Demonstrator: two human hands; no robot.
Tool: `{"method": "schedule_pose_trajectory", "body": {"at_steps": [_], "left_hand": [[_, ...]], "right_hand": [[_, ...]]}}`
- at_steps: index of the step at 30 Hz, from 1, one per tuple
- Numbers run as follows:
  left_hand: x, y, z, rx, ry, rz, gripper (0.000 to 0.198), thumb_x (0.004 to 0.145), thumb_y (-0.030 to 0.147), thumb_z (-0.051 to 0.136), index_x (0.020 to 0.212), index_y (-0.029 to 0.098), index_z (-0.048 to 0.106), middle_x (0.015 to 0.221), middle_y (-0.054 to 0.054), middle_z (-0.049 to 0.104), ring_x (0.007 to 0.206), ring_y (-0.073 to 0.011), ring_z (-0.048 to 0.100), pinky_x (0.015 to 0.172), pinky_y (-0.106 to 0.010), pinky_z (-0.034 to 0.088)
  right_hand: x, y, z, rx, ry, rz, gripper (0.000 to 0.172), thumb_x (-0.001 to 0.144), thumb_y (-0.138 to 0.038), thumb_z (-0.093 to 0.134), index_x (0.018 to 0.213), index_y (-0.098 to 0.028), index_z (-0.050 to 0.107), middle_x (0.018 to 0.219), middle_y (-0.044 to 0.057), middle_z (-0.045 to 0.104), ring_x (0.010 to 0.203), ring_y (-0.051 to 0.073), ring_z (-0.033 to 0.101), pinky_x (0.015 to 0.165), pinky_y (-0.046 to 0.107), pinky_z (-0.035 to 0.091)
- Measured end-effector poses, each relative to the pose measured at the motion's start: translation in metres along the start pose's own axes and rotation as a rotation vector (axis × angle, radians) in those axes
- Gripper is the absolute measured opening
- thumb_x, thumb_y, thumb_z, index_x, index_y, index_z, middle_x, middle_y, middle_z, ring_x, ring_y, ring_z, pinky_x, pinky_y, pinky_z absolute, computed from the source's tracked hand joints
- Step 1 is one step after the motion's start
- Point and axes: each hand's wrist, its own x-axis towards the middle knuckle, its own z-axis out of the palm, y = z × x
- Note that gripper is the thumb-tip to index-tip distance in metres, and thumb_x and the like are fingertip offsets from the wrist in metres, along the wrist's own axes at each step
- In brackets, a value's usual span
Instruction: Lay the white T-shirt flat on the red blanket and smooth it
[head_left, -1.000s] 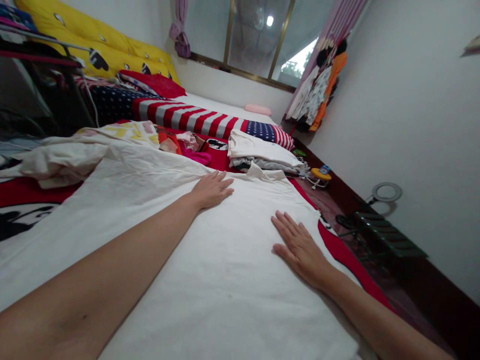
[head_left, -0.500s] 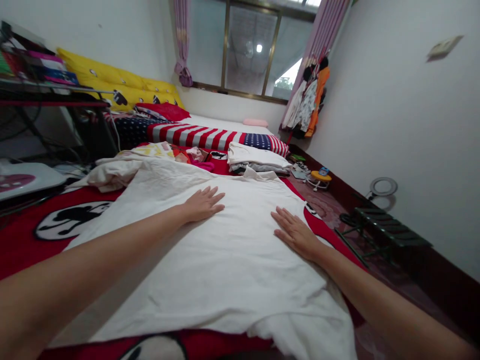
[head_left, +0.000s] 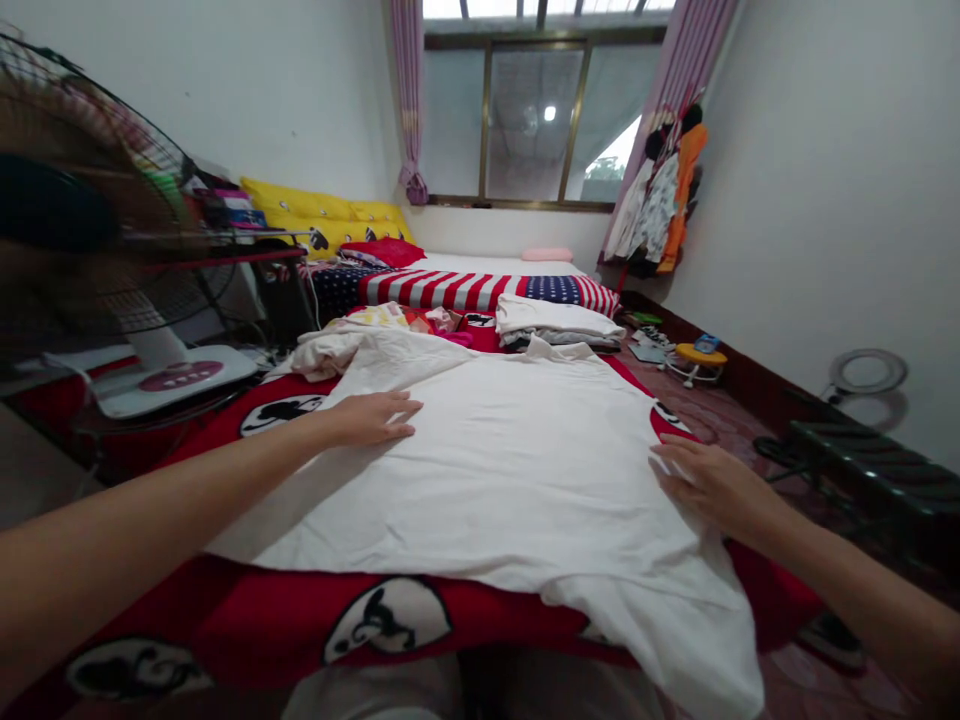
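Observation:
A large white T-shirt [head_left: 510, 450] lies spread flat on a red printed bedsheet [head_left: 247, 620], its lower hem hanging over the near edge. My left hand [head_left: 371, 417] rests flat on the shirt's left side, fingers stretched out. At the shirt's right edge sits my right hand [head_left: 701, 478], fingers extended and touching the cloth there. Nothing is held in either hand.
A stack of folded clothes [head_left: 555, 322] and a loose pile of garments [head_left: 352, 335] lie beyond the shirt, before a striped flag-pattern blanket [head_left: 480, 288]. A standing fan [head_left: 97, 250] is at the left. A dark folding stool [head_left: 870, 462] stands on the floor at the right.
The view pulled back and rose. My left hand slid leftward on the shirt. My right hand moved out to the shirt's right edge.

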Motion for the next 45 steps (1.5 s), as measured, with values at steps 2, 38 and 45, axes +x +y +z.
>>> {"method": "schedule_pose_trajectory", "body": {"at_steps": [2,38,45], "left_hand": [[0.012,-0.003,-0.017,0.016,0.088,-0.117,0.045,0.086,0.047,0.049,0.123,0.027,0.063,0.13,-0.003,0.062,0.121,-0.0242,0.055,0.099,-0.03,0.042],[0.032,-0.012,-0.004,-0.573,0.253,-0.286,0.057,0.078,0.051,0.06,0.124,0.017,0.061,0.064,0.0,0.065,0.05,-0.0147,0.06,0.048,-0.022,0.041],[0.038,-0.005,0.002,-0.77,0.15,-0.514,0.051,0.066,0.053,0.069,0.099,0.013,0.065,0.057,-0.001,0.063,0.042,-0.012,0.052,0.037,-0.019,0.031]], "right_hand": [[0.019,-0.017,-0.003,0.093,0.014,-0.039,0.037,0.083,-0.034,0.049,0.111,-0.019,0.068,0.125,0.013,0.064,0.113,0.028,0.061,0.1,0.043,0.046],[0.093,-0.076,0.047,0.481,0.154,0.02,0.015,0.086,-0.032,0.051,0.091,-0.024,0.063,0.112,0.006,0.063,0.106,0.026,0.057,0.092,0.043,0.045],[0.094,-0.075,0.048,0.481,0.151,0.023,0.015,0.085,-0.032,0.052,0.091,-0.024,0.064,0.113,0.006,0.063,0.107,0.026,0.057,0.092,0.044,0.045]]}}
